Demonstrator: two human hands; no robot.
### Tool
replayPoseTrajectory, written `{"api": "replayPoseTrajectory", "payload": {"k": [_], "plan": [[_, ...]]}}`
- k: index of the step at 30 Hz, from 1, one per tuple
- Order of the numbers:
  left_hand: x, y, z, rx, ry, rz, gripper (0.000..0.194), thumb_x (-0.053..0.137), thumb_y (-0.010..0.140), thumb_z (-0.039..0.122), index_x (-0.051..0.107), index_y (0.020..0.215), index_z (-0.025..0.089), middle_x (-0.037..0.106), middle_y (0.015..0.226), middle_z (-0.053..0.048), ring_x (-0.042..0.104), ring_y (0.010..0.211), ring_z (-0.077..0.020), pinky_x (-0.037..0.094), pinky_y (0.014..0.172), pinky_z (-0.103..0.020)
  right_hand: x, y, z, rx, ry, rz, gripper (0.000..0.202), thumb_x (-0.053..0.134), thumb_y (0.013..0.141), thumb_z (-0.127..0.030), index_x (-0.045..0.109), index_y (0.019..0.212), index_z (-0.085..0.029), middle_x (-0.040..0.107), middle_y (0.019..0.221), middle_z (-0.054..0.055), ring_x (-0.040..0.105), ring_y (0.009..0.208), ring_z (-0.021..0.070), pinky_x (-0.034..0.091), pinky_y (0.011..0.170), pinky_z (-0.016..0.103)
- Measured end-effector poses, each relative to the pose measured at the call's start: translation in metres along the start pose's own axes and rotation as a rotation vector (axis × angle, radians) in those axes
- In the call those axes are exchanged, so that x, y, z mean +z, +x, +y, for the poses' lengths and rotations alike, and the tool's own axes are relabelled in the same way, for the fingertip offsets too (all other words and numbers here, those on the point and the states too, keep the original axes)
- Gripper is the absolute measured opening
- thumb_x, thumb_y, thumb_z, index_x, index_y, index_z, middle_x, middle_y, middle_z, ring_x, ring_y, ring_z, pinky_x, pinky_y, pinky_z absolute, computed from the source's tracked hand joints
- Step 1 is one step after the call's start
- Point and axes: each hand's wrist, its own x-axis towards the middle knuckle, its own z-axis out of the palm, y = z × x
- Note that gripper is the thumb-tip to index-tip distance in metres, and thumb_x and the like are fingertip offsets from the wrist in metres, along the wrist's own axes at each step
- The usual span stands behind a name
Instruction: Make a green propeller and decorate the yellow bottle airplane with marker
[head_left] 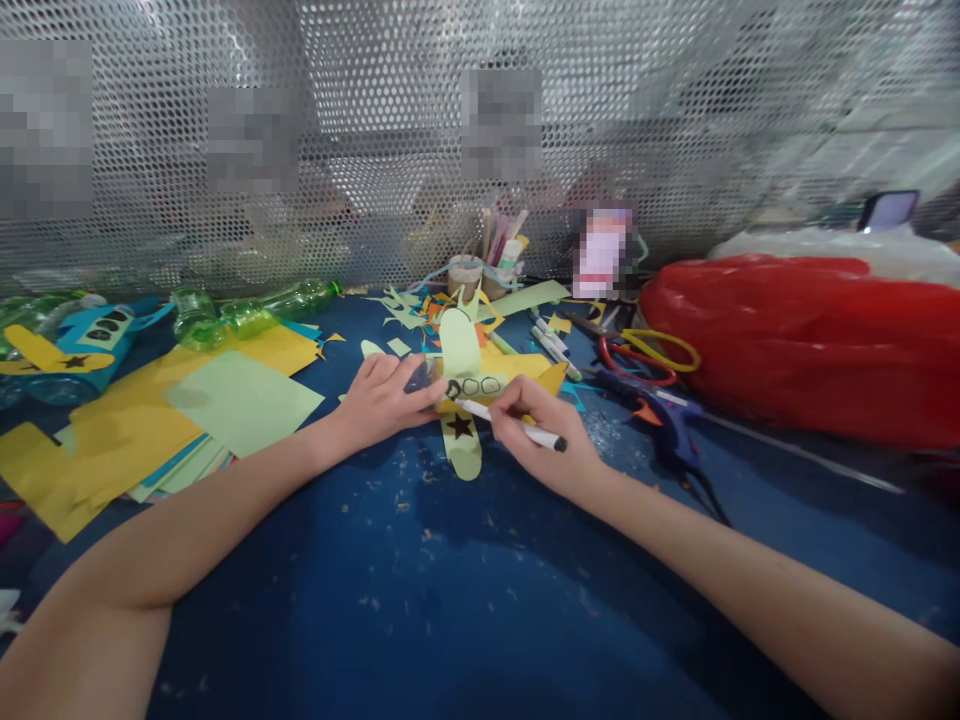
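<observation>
A toy airplane (517, 372) of yellow and pale green paper lies on the table, with a clear plastic end at its left. Three outlined windows run along its body, the leftmost partly darkened. One pale green wing (466, 462) bears a black star. My left hand (391, 395) grips the plane's left end, thumb and fingers pressed against it. In my right hand (541, 430) is a white marker (517, 428) with a black end, its tip on the body by the leftmost window.
Yellow and green paper sheets (244, 400) lie left, near green plastic bottles (281, 308) and a blue toy airplane (94, 335). Paper scraps, markers (553, 345) and scissors (649, 350) lie beyond. A glue gun (671, 425) and red plastic bag (795, 345) sit right. Perforated metal (375, 130) closes the back.
</observation>
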Motion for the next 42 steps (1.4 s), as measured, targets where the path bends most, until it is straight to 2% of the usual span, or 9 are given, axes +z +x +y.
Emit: {"api": "replayPoseTrajectory", "payload": {"k": [11, 18, 25, 31, 35, 42], "plan": [[-0.0003, 0.0002, -0.0007, 0.035, 0.047, 0.066, 0.035, 0.048, 0.09, 0.056, 0.06, 0.113, 0.032, 0.061, 0.117, -0.009, 0.048, 0.083, -0.0229, 0.034, 0.074, -0.035, -0.0005, 0.0006, -0.0021, -0.032, -0.008, 0.037, 0.014, 0.053, 0.083, -0.02, 0.046, 0.072, -0.023, 0.054, 0.057, -0.004, 0.047, 0.047, 0.0101, 0.036, 0.045, 0.023], [-0.001, 0.0002, -0.0011, 0.019, 0.027, 0.008, 0.036, 0.048, 0.09, 0.056, 0.059, 0.116, 0.033, 0.059, 0.12, -0.01, 0.048, 0.087, -0.0231, 0.035, 0.076, -0.035, -0.0006, 0.0003, -0.0006, -0.01, 0.009, 0.016, 0.014, 0.054, 0.084, -0.021, 0.045, 0.073, -0.023, 0.053, 0.058, -0.004, 0.045, 0.047, 0.0092, 0.035, 0.045, 0.023], [-0.0019, 0.0013, -0.0001, 0.039, 0.06, 0.077, 0.035, 0.049, 0.09, 0.057, 0.061, 0.111, 0.031, 0.062, 0.116, -0.009, 0.049, 0.084, -0.0228, 0.035, 0.074, -0.034, -0.001, 0.001, -0.003, -0.033, 0.013, 0.0, 0.013, 0.052, 0.084, -0.02, 0.045, 0.073, -0.022, 0.053, 0.058, -0.004, 0.045, 0.047, 0.009, 0.034, 0.045, 0.022], [-0.0008, 0.0009, -0.0002, 0.025, 0.037, 0.05, 0.036, 0.049, 0.09, 0.056, 0.06, 0.114, 0.033, 0.06, 0.118, -0.009, 0.049, 0.085, -0.0227, 0.035, 0.075, -0.035, -0.0002, 0.0009, -0.0021, -0.044, 0.011, 0.003, 0.012, 0.052, 0.084, -0.021, 0.046, 0.073, -0.022, 0.054, 0.058, -0.004, 0.046, 0.047, 0.0089, 0.035, 0.045, 0.021], [0.0007, -0.0002, -0.0006, 0.022, 0.025, 0.031, 0.036, 0.049, 0.09, 0.057, 0.059, 0.116, 0.034, 0.059, 0.12, -0.01, 0.048, 0.086, -0.0228, 0.035, 0.076, -0.035, 0.0003, 0.0008, -0.0021, -0.027, -0.002, 0.037, 0.013, 0.053, 0.082, -0.019, 0.045, 0.071, -0.022, 0.051, 0.055, -0.005, 0.045, 0.045, 0.0089, 0.034, 0.043, 0.021], [0.0002, 0.0003, -0.001, 0.045, 0.054, 0.084, 0.035, 0.051, 0.089, 0.056, 0.06, 0.112, 0.031, 0.06, 0.117, -0.01, 0.048, 0.084, -0.023, 0.035, 0.075, -0.034, -0.0014, 0.0025, -0.0056, -0.042, -0.029, 0.07, 0.014, 0.052, 0.081, -0.02, 0.045, 0.069, -0.022, 0.052, 0.054, -0.004, 0.046, 0.045, 0.0096, 0.035, 0.044, 0.022]]}}
